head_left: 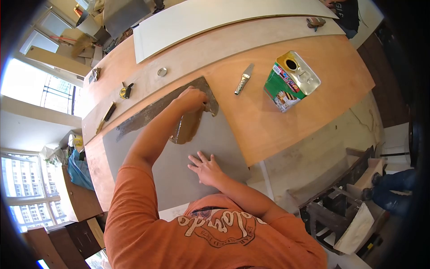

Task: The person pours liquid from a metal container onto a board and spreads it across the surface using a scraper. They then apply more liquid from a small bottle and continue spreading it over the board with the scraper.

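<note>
My left hand point(192, 99) is closed over the far part of a grey sheet point(174, 175), at the edge of a wet brown patch point(189, 126). What its fingers grip is mostly hidden beneath them. A darker brown smeared band point(150, 107) runs along the sheet's far edge. Nearer my body, my right hand point(207, 170) lies palm down on the grey sheet with its fingers spread, holding nothing. To the right, a scraper with a patterned handle point(243, 80) lies on the wooden board point(264, 130), beside an open green and white metal can point(292, 80).
A long white panel point(188, 24) lies across the far side. A tape measure point(125, 91), a brush point(106, 117) and a round lid point(162, 71) lie at left. Another person point(347, 15) is at the far right corner; someone's blue-trousered legs point(396, 186) show at right.
</note>
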`<state>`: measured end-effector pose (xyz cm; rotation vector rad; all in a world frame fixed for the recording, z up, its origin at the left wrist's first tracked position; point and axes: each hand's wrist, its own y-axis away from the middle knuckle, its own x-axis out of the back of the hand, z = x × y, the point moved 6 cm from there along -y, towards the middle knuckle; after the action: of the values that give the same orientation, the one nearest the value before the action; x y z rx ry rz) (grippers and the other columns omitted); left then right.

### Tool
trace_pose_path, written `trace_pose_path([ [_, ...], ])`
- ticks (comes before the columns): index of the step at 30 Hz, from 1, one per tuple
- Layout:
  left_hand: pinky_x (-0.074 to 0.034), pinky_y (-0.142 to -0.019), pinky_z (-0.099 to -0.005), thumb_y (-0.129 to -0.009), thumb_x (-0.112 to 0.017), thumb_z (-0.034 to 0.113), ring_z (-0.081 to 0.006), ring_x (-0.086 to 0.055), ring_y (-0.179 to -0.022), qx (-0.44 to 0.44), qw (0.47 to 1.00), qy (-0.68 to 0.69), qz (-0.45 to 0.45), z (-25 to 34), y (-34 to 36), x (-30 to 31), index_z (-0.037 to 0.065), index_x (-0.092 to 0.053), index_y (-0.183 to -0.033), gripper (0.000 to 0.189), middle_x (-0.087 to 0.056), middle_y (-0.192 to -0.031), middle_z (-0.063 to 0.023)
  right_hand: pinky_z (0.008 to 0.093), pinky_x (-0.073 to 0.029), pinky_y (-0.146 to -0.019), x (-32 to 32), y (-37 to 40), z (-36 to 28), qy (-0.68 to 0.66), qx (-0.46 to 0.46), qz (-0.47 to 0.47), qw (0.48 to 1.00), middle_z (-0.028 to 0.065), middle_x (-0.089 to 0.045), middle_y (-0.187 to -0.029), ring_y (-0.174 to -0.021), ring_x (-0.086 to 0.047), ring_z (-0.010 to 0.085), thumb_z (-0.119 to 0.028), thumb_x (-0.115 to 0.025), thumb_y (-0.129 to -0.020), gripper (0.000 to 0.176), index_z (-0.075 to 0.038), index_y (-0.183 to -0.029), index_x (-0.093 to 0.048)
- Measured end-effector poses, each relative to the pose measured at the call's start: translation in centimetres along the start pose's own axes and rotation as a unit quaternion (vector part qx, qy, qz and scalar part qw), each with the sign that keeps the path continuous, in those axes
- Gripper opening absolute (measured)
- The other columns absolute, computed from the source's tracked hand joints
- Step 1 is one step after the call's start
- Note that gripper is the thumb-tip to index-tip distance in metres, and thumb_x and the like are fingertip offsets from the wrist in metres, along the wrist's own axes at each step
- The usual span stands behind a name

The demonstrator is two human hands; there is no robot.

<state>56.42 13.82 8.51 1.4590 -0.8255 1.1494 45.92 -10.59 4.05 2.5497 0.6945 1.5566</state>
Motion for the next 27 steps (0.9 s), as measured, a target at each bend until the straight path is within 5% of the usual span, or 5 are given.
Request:
trace_pose_path([
  [8,-0.045,-0.092,-0.0395,-0.077,-0.061,0.004,-0.0220,-0.063,-0.105,0.002,0.985,0.004,0.171,-3.8,-3.5,1.5,0.016,-0.072,-0.096,0.025,-0.069,-0.101,-0.0009,0.0691,-0.035,-0.107,-0.5,-0.2,0.1,0.004,-0.008,0.029,1.000,0.0049,-0.026,-0.162,-0.148,-0.023,0.0369,-0.024,-0.082,-0.073,0.078,-0.021,-0.144,-0.051],
  [11,-0.044,-0.093,-0.0394,-0.078,-0.061,0.006,-0.0216,-0.063,-0.104,0.015,0.995,0.008,0.100,-4.6,-3.5,-1.1,0.017,-0.072,-0.095,0.024,-0.068,-0.098,-0.0013,0.0693,-0.035,-0.107,-0.9,0.0,0.0,-0.005,-0.011,0.030,0.999,0.0048,-0.026,-0.162,-0.149,-0.023,0.0364,-0.023,-0.080,-0.075,0.075,-0.021,-0.144,-0.052],
  [14,-0.044,-0.093,-0.0390,-0.079,-0.062,0.009,-0.0211,-0.063,-0.103,-0.046,0.995,0.014,0.087,-4.2,-1.0,-1.5,0.018,-0.073,-0.096,0.023,-0.068,-0.101,-0.0003,0.0690,-0.035,-0.107,-0.3,0.0,0.1,-0.005,-0.011,0.013,1.000,0.0040,-0.026,-0.162,-0.149,-0.022,0.0357,-0.024,-0.080,-0.076,0.075,-0.021,-0.145,-0.050],
  [23,-0.043,-0.096,-0.0403,-0.081,-0.062,0.011,-0.0215,-0.064,-0.105,-0.030,0.997,-0.029,0.061,-5.3,5.0,-3.1,0.022,-0.075,-0.105,0.030,-0.070,-0.106,0.0014,0.0662,-0.032,-0.110,0.6,-0.2,-0.4,0.012,-0.019,-0.028,0.999,0.0026,-0.022,-0.164,-0.150,-0.021,0.0347,-0.029,-0.081,-0.077,0.079,-0.023,-0.148,-0.046],
  [27,-0.041,-0.098,-0.0415,-0.079,-0.061,0.007,-0.0214,-0.064,-0.105,0.068,0.997,-0.030,-0.032,-8.3,12.5,-4.9,0.021,-0.074,-0.104,0.032,-0.070,-0.106,0.0003,0.0639,-0.032,-0.112,0.8,-0.1,-0.7,0.022,-0.028,-0.043,0.998,0.0012,-0.020,-0.165,-0.150,-0.020,0.0327,-0.031,-0.080,-0.078,0.080,-0.025,-0.149,-0.044],
])
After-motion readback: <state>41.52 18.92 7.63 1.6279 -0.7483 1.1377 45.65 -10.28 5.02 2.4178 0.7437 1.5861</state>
